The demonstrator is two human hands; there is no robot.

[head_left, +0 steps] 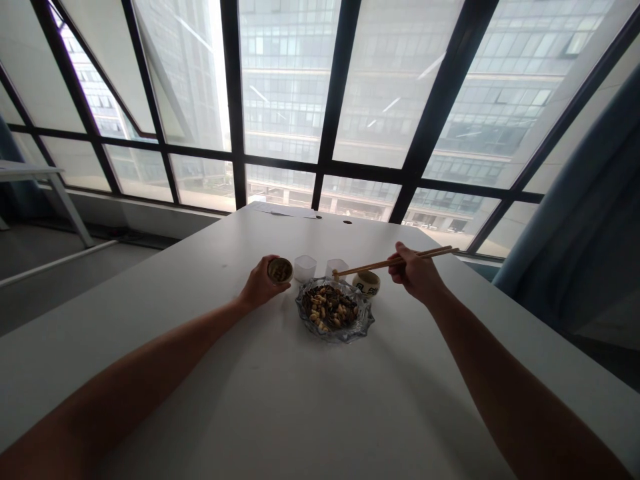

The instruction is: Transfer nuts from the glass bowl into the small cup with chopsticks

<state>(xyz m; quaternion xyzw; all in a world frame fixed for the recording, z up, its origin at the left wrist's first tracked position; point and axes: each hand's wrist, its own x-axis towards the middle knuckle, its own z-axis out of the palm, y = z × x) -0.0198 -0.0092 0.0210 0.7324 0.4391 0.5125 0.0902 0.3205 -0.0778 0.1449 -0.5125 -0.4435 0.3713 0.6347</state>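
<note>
Two chopsticks (373, 266) in right hand (414, 272) | likely peanut (335, 274) at tips, could drop if pinch skews | left hand (259, 285) holding cup (281, 271)

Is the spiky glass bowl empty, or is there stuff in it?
Not empty: the glass bowl has a mix of pale and dark bits heaped inside.

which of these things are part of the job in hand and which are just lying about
Part of it:
chopsticks, in the right hand
small round cup, in the left hand
glass bowl of nuts and seeds
probably the lettered cup and two pale cups beside it

Just about:
paper, far end
second table
blue curtain
</note>
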